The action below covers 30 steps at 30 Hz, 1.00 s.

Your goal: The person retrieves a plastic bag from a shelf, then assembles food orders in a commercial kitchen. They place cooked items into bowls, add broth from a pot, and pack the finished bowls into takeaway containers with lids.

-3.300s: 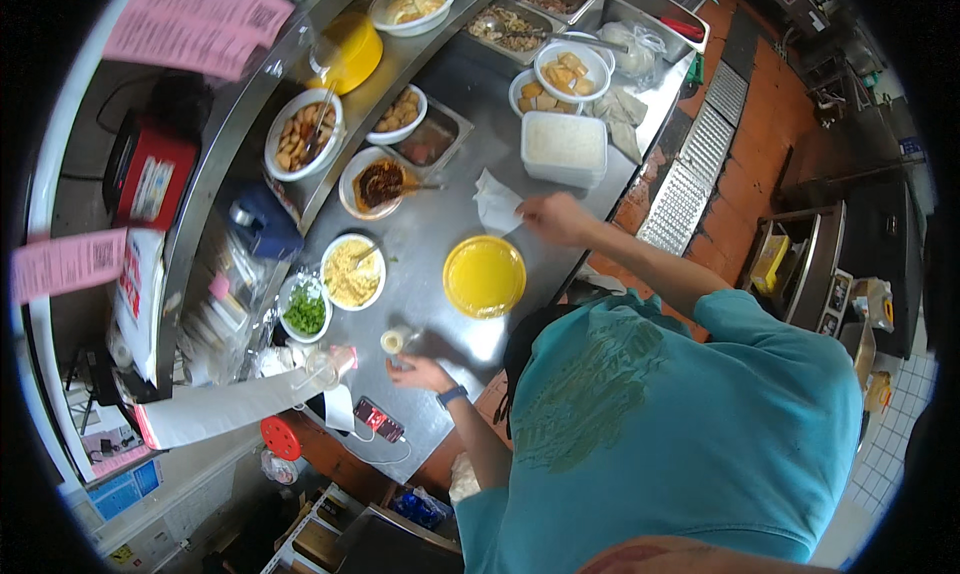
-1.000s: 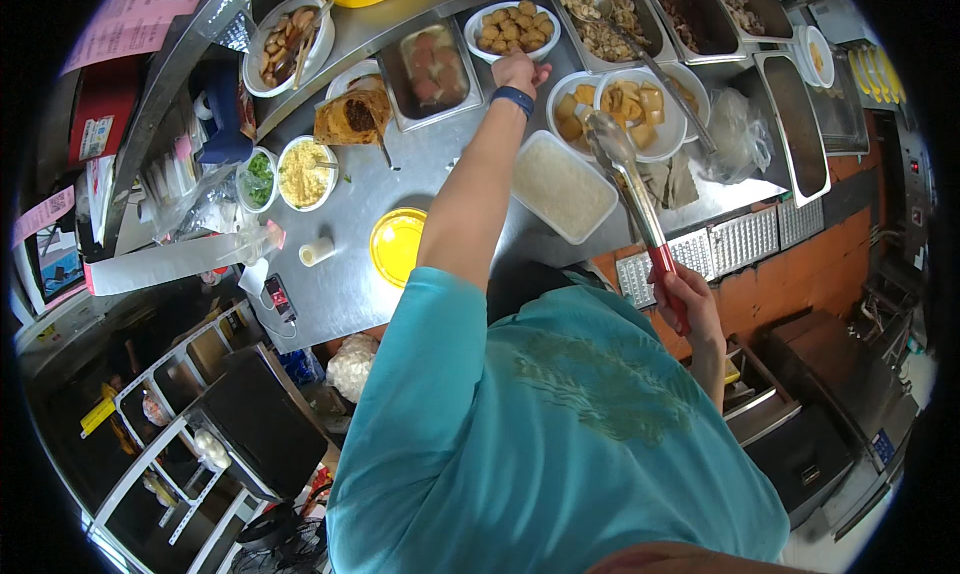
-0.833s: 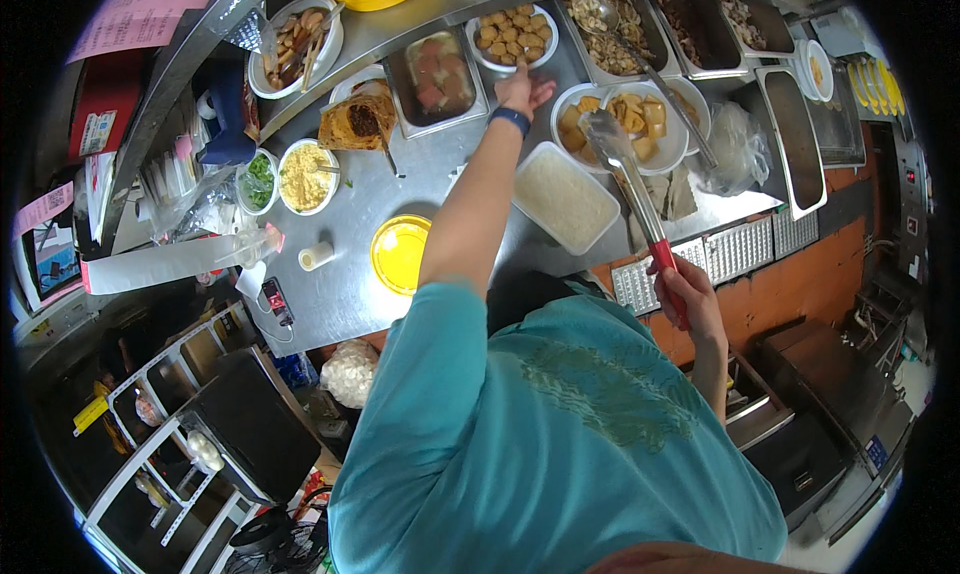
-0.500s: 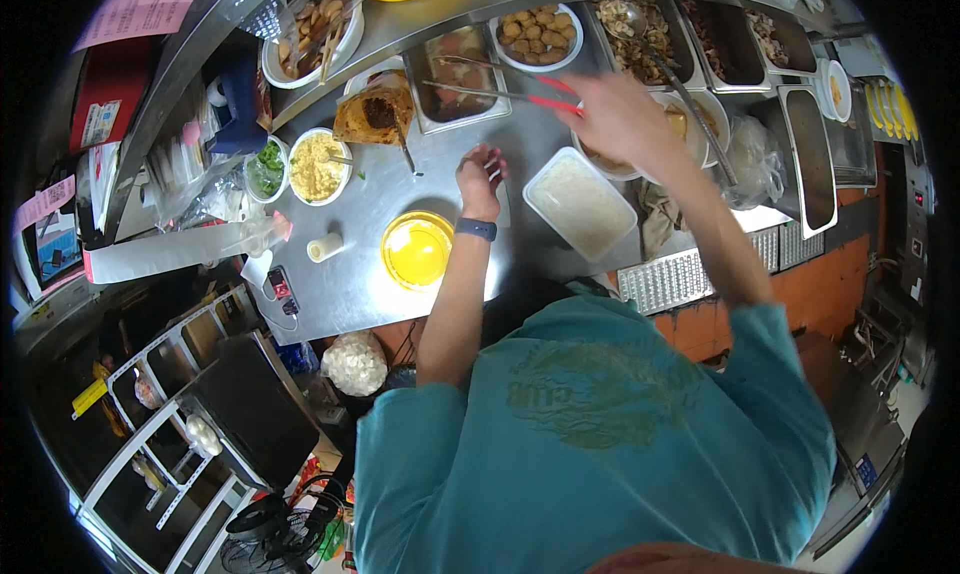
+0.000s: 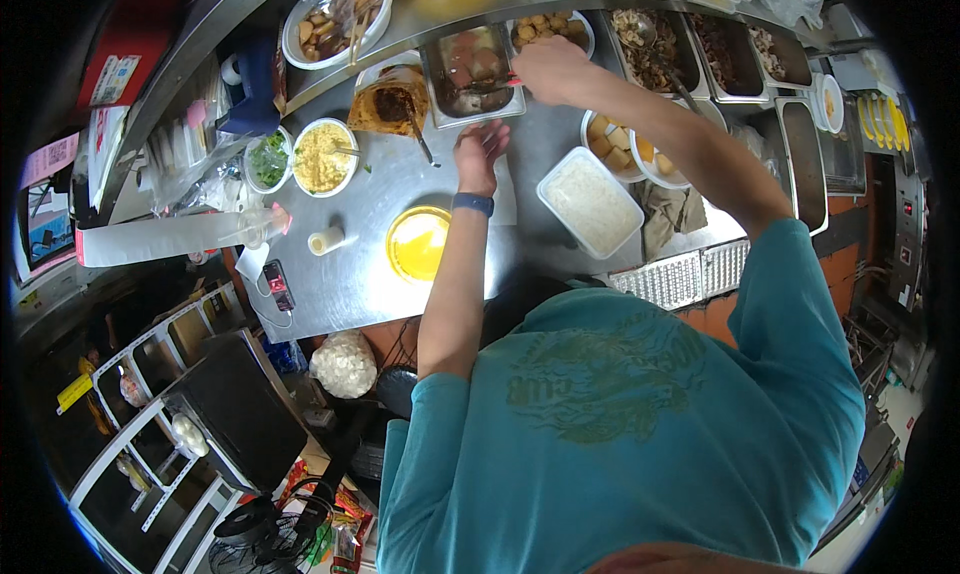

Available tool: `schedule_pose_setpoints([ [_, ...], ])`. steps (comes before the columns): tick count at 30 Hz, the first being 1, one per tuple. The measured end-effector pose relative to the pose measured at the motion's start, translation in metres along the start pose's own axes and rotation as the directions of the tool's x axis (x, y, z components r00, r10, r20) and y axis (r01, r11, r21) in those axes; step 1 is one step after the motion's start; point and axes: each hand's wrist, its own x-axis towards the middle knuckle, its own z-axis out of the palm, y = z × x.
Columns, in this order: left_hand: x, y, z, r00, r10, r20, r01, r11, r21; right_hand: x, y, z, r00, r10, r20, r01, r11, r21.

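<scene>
My right hand (image 5: 555,71) is closed around the red grips of metal tongs (image 5: 486,88). The tips of the tongs dip into a steel pan (image 5: 474,119) holding dark liquid and pinkish-brown pieces of food. Just below that pan is my left hand (image 5: 481,157), palm up with fingers loosely apart and nothing seen in it; a dark band circles the wrist. Partly behind my right hand, a white bowl of round brown balls (image 5: 549,30) sits beside the pan. To the pan's left lies a brown-stained bag with dark sauce (image 5: 390,101) and a spoon.
A yellow bowl (image 5: 418,244), a small pale cylinder (image 5: 326,241) and a white rectangular tub (image 5: 591,202) stand on the steel counter (image 5: 345,289). Bowls of chopped yellow food (image 5: 322,157) and greens (image 5: 268,162) are at left. Steel food pans (image 5: 803,164) line the right; a shelf overhangs the back.
My right hand has moved left and away from me, bringing the tongs down into the steel pan. My left hand has risen slightly toward the pan. The view has shifted a little.
</scene>
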Motion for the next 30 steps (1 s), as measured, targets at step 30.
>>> schedule_pose_setpoints([
  [30,-0.27,0.227,0.438,-0.53,0.481,0.698,-0.603,-0.793,0.089,-0.305,0.051,0.131,0.967,0.186,-0.174,0.122,0.264,0.957],
])
